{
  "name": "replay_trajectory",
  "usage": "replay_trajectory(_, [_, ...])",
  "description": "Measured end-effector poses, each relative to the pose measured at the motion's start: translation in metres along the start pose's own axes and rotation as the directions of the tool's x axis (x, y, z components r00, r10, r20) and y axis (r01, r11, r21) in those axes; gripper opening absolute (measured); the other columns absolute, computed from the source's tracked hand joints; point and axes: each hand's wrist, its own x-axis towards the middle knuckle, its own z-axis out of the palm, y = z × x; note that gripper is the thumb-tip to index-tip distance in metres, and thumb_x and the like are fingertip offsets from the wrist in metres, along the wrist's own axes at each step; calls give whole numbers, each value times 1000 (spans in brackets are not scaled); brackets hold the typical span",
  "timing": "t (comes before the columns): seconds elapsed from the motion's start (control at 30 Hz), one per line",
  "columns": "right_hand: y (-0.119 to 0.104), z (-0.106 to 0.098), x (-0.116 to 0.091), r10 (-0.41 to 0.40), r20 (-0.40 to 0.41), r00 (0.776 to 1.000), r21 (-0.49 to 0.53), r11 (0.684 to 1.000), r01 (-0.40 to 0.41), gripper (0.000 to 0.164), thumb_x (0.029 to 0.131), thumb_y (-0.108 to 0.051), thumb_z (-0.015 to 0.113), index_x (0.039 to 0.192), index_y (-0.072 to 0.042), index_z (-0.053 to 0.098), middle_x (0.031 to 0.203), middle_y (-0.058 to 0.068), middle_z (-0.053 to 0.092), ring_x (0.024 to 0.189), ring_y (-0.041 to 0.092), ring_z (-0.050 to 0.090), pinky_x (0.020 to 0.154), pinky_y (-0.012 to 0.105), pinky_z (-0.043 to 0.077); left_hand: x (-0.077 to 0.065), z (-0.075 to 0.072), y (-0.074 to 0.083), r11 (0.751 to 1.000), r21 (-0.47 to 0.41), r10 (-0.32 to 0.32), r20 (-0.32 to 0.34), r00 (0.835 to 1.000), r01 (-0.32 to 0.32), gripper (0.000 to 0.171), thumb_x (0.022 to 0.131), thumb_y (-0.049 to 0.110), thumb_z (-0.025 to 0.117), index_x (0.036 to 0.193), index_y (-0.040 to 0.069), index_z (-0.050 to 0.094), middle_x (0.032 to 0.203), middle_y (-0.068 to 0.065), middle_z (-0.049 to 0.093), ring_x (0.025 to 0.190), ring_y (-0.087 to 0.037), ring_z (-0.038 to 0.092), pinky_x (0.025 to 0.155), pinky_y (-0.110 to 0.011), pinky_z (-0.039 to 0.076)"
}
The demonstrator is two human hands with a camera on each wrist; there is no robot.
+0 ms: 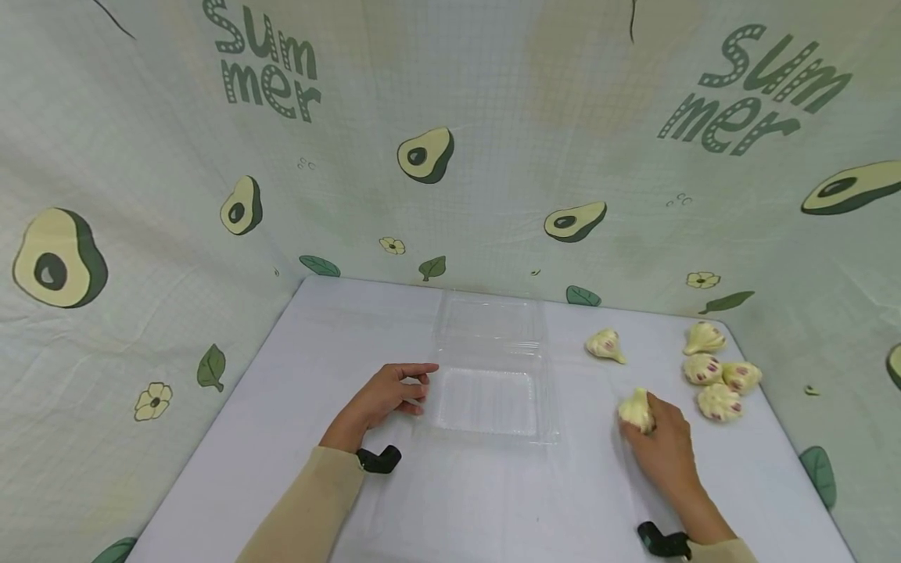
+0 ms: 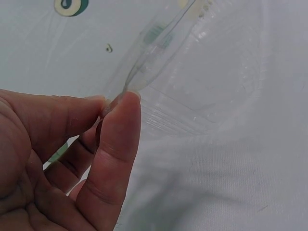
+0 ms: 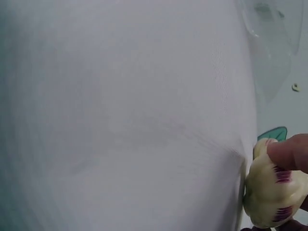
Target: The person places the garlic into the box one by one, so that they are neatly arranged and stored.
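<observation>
A clear plastic clamshell container [image 1: 486,400] lies unfolded on the white table, its lid side [image 1: 490,319] toward the back wall. At its left edge, my left hand [image 1: 385,396] pinches the thin plastic rim [image 2: 131,79] between thumb and fingers, plain in the left wrist view. To the right of the container, my right hand [image 1: 664,447] grips a whole garlic bulb [image 1: 636,412] low over the tabletop. Purple streaks mark this pale bulb in the right wrist view, where a finger [image 3: 291,153] presses on it. Another garlic bulb [image 1: 604,345] lies farther back.
Several more garlic bulbs [image 1: 721,402] sit clustered near the right edge of the table [image 1: 338,328]. Hanging cloth [image 1: 493,164] printed with avocados, leaves and lettering surrounds the table at the back and both sides. A black wrist camera [image 1: 378,460] sits on my left wrist.
</observation>
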Motion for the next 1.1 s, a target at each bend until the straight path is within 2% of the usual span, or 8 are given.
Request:
replay_trajectory(0.1, [1,0,3,-12,6,1000,-38,999,12,73,94,-18,75,150,16,42,144,42,43,130,60,40,101,70,38,0,-1,0,1000,-2,0,2,1000,0,47,101,-2,64,148,1,60,108,-6,57,83,-15,59,70,-27,62])
replay_trajectory(0.23, [1,0,9,-35,18,999,-96,995,37,72,94,-20,78,149,12,45,143,41,46,127,63,44,100,74,40,1,-1,0,1000,0,-4,0,1000,4,47,101,-2,64,148,2,60,109,-6,57,82,-15,60,71,-27,62])
replay_trajectory(0.4, [-2,2,15,-105,38,994,-72,992,107,62,93,-14,79,145,7,51,143,38,48,129,60,47,99,73,42,3,-1,1,1000,6,-15,0,1000,15,47,102,-2,63,148,4,61,110,-6,57,82,-15,60,72,-28,63])
replay_trajectory(0.5, [-6,5,17,-117,43,992,-49,992,119,57,96,-16,77,144,5,54,144,37,48,132,57,46,100,72,41,3,0,0,1000,6,-21,-5,1000,21,47,101,-2,64,148,4,62,110,-7,57,81,-15,60,71,-28,63])
replay_trajectory(0.73, [-17,13,23,-61,41,997,-51,997,63,55,100,-29,74,141,3,57,142,37,53,131,55,51,101,70,44,2,-1,-2,1000,-1,-15,-12,1000,15,47,100,-2,65,147,4,62,110,-7,57,83,-16,60,71,-28,63])
replay_trajectory(0.97, [-24,11,30,15,78,997,-50,999,-11,59,101,-32,72,148,1,55,146,37,52,134,56,49,104,71,43,2,0,0,1000,-3,-16,-16,1000,16,47,100,-3,65,146,4,63,109,-7,57,82,-16,61,70,-28,63])
replay_trajectory(1.1, [-31,8,34,23,89,996,-16,1000,-22,57,102,-34,71,148,-4,56,146,34,54,129,52,55,99,66,50,0,4,5,1000,12,-18,-27,999,18,46,99,-5,64,145,3,63,110,-8,57,80,-17,62,69,-28,63])
